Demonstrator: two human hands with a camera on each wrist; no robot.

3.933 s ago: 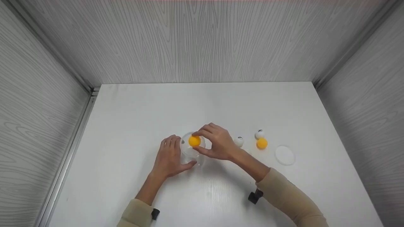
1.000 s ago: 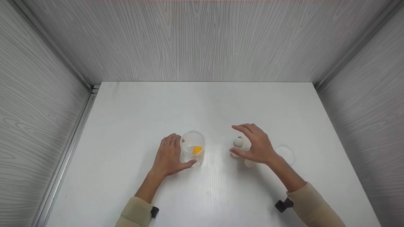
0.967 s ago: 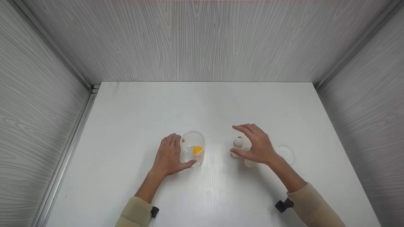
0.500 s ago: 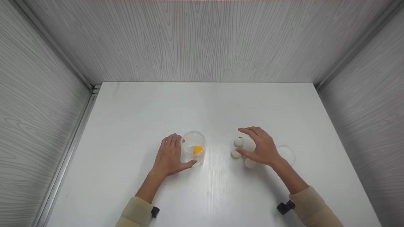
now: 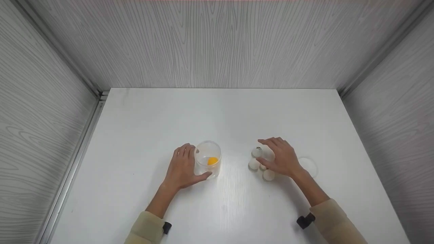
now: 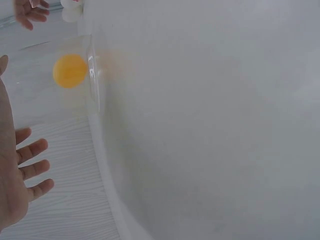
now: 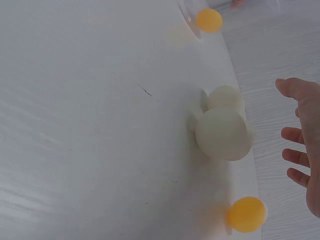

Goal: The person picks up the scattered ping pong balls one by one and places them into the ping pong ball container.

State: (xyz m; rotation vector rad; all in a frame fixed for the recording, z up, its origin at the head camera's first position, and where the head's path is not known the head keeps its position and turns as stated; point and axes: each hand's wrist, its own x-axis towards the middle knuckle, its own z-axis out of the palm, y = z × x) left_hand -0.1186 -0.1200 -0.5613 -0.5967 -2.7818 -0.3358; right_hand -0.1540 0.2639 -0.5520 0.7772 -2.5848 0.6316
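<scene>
A clear round container [image 5: 204, 170] stands upright left of centre with an orange ping-pong ball [image 5: 212, 161] on its bottom. Beside it rests my left hand [image 5: 182, 168], fingers fairly straight along the left side and thumb stretched across the front. The left wrist view has the same orange ball [image 6: 70, 71] seen through the wall. Over a cluster of white ping-pong balls [image 5: 269, 175] hovers my right hand [image 5: 278, 157], thumb and fingers spread with nothing between them. Another orange ping-pong ball [image 7: 247, 214] appears by the white balls [image 7: 223, 135] in the right wrist view, mostly hidden from the head view.
A clear round lid [image 5: 308, 166] lies flat to the right, partly behind the right wrist. The white table [image 5: 162, 112] is enclosed by grey wood-grain panels [image 5: 217, 44] at the back and both sides.
Earlier the right hand pinched an orange ball over the container; now an orange ball lies inside. That hand has moved right to the clustered balls, shifting slightly further right lately. The left hand stays put.
</scene>
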